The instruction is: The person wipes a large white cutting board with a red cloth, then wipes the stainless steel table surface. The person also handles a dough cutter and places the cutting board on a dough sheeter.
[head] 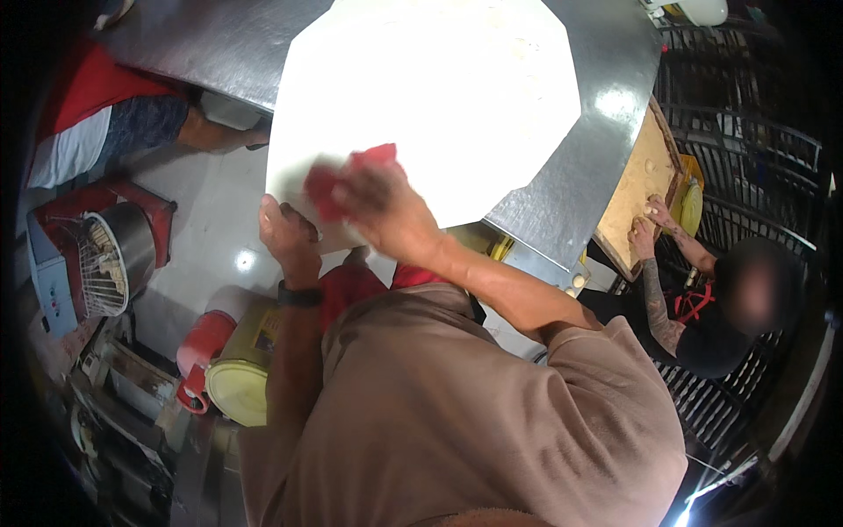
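Note:
A large white many-sided board or sheet (421, 85) lies on the metal table, its near left part jutting past the edge towards me. My left hand (290, 234) grips its near left corner, thumb on top. My right hand (382, 204) is blurred and presses a crumpled red cloth (329, 188) on the board's near left part. Glare washes out most of the white surface. Faint round marks show near its far right side.
The stainless steel table (593, 155) extends around the board. On the right, a co-worker's hands (649, 224) handle dough pieces on a wooden board (632, 191). To the left are a dough mixer (112, 257), a yellow-lidded bin (240, 392), a red cylinder (204, 336) and another person (141, 125).

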Demonstrator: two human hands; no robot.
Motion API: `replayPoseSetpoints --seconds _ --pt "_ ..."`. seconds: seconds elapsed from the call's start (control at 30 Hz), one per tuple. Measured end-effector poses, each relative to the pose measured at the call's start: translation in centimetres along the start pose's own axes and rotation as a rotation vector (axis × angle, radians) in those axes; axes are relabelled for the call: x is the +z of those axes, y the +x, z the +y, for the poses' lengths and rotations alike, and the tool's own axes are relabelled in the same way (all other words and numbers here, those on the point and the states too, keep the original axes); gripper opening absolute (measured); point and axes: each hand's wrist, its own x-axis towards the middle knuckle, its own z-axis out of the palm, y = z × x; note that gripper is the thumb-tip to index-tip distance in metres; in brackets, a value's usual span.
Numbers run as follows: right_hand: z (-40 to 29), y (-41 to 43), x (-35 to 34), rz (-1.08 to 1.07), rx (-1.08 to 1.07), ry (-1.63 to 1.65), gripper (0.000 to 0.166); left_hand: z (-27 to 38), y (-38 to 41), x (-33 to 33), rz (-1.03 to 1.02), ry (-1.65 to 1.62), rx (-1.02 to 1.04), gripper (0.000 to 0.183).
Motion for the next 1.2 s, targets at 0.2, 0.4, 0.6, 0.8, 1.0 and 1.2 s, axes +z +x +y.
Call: replayPoseSetpoints --seconds 0.2,0.4,0.6,0.8,1.0,1.2 --pt "14.6 4.5 -15.3 0.377 0.079 -0.376 0.038 0.0 -0.2 -0.6 -0.059 0.053 0.053 0.04" --pt "12.4 1.7 -6.4 0.463 0.123 -0.393 0.046 0.7 -1.0 0.7 0.047 0.062 0.039 0.04" --pt "8.2 -4.8 -6.8 0.02 0.031 0.239 0.032 0.8 -1.1 0.8 0.005 0.05 0.016 0.039" --pt "15.7 -1.5 -14.4 0.552 0.332 -0.492 0.048 0.6 -0.8 0.9 0.011 0.074 0.022 0.038" --pt "4.1 -8.1 -5.8 0.015 -0.02 -0.182 0.037 0.4 -1.0 0.5 0.056 0.097 0.032 0.037" --pt "17.6 -5.6 -16.7 0.48 0.257 -0.617 0.053 0.0 -0.9 0.7 -0.019 0.082 0.046 0.037"
